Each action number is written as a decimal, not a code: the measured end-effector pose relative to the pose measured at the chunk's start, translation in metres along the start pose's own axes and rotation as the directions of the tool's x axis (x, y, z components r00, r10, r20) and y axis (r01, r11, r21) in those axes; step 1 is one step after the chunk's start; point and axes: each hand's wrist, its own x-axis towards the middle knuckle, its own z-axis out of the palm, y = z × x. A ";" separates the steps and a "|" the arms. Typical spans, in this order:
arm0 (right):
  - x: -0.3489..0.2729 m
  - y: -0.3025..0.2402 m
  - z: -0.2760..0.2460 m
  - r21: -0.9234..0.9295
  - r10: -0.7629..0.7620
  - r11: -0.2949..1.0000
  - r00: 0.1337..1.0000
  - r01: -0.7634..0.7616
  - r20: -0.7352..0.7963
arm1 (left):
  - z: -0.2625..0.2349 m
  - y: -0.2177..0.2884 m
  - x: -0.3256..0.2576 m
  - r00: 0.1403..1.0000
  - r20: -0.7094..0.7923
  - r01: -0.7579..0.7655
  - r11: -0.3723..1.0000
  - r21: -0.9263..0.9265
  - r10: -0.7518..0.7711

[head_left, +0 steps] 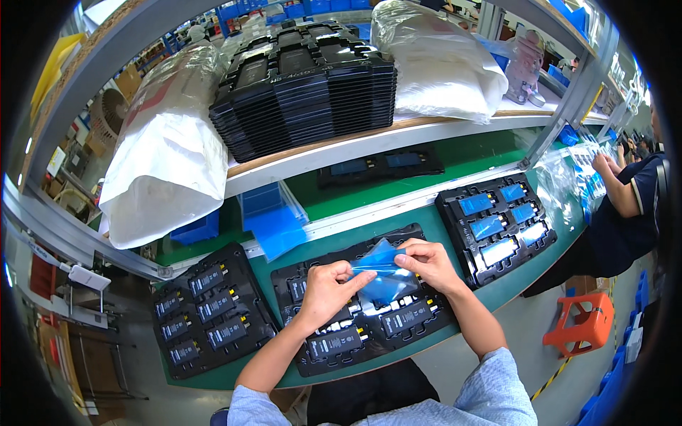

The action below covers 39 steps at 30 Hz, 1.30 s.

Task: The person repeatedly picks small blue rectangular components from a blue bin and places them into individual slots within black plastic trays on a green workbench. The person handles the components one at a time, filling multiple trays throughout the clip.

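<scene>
Between both hands is a piece of translucent blue plastic film [387, 280], creased and held up over the middle black tray [389, 348]. My left hand [328, 291] pinches its left side between thumb and fingers. The right side is gripped by my right hand [430, 264], thumb on top. Beneath them, the tray holds flat black battery packs [335, 343] with yellow tabs; the film and hands hide part of it. To the left, another black tray [245, 280] carries several such packs. On the right, stacked black trays [465, 245] hold packs with blue faces.
Loose blue film sheets [273, 220] lie beyond the middle tray. A shelf above bears a tall stack of black trays [305, 99] between white plastic bags [167, 156]. Under it rests another tray [380, 167]. A co-worker [618, 206] is at right, near an orange stool [581, 321].
</scene>
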 end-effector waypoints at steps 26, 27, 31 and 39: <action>-0.049 0.011 -0.002 -0.300 0.285 0.892 0.935 -0.339 -0.211 | 0.015 -0.001 -0.047 0.846 0.523 -0.487 0.544 0.683 0.102; -0.049 0.011 -0.002 -0.302 0.283 0.891 0.935 -0.339 -0.214 | 0.015 -0.002 -0.046 0.844 0.527 -0.489 0.545 0.681 0.099; -0.049 0.012 -0.002 -0.314 0.273 0.889 0.937 -0.333 -0.218 | 0.013 0.000 -0.045 0.845 0.523 -0.484 0.570 0.664 0.108; -0.049 0.013 -0.002 -0.340 0.270 0.879 0.937 -0.334 -0.222 | 0.012 -0.001 -0.044 0.842 0.522 -0.498 0.573 0.651 0.138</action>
